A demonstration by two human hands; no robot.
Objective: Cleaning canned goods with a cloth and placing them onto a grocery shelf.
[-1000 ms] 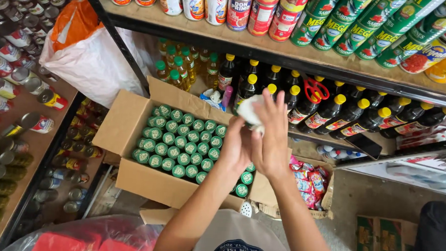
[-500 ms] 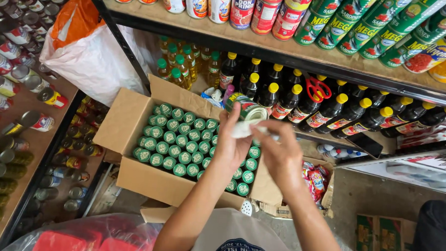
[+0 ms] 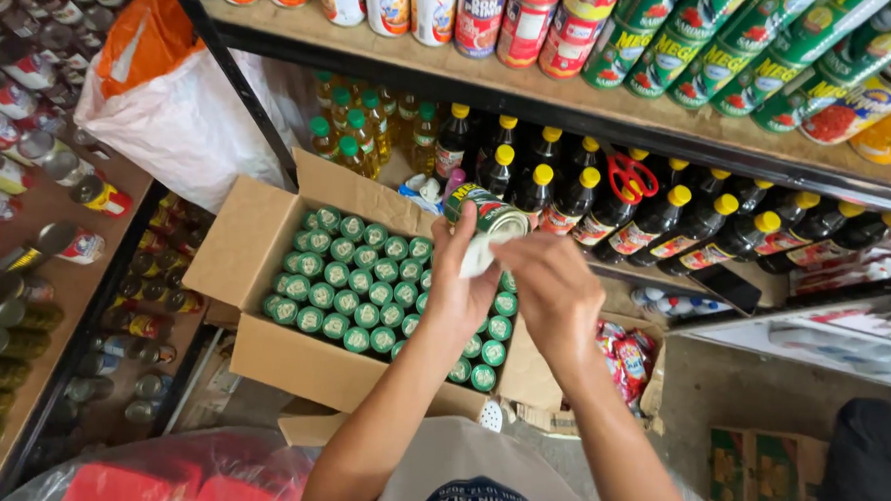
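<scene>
Gripping a small green-labelled can [image 3: 489, 214], the left hand [image 3: 461, 286] has its fingers [image 3: 456, 231] wrapped up around the can's side, so they are clamped on it. Can held tilted, silver top end facing right and slightly down, above the far right corner of the open cardboard box [image 3: 255, 262]. A pale cloth or paper [image 3: 477, 257] sits against the can's underside, between the two hands. Right hand [image 3: 554, 290] just beside the left, fingers curled together towards the cloth; whether they pinch it or only touch it cannot be told from this view.

Box below the hands: filled with tight rows of green-capped bottles [image 3: 349, 286], flaps folded outward. Beyond the can, lower shelf [image 3: 671, 140] carries dark bottles with yellow caps [image 3: 667, 215]; red-handled scissors [image 3: 631, 175] lie on top of them. Green-capped bottles of yellow liquid [image 3: 355, 136] stand left of those. Upper shelf holds red and green tins [image 3: 665, 40]. White and orange plastic bag [image 3: 172, 98] leans at left. Red snack packets [image 3: 629, 354] lie right of the box.
</scene>
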